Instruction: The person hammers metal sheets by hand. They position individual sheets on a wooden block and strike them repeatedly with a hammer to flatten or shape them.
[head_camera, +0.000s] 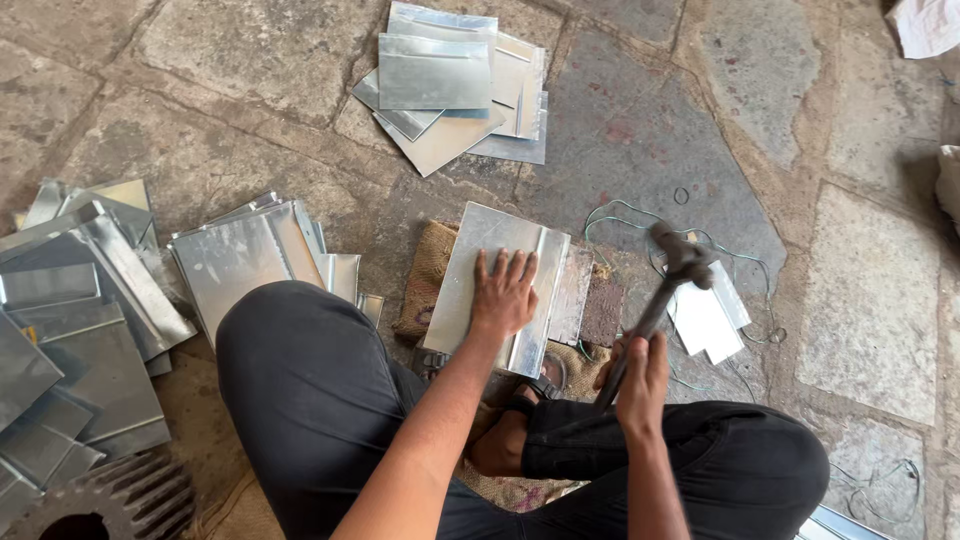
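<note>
Two hands: both at work above the stone floor (250, 70).
Left hand (503, 290): fingers spread, flat on the shiny rectangular metal sheet (480, 245) lying on brown burlap sacking (430, 270).
Right hand (640, 375): fingers clamped round the dark hammer (665, 285), raised beside the sheet.

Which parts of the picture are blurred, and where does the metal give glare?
Head view: the hammer head is smeared by motion blur, and the right hand gripping its handle is slightly soft; the left hand, flat on the metal sheet, is sharp. Soft daylight, mild glare on the sheet pile at top.
</note>
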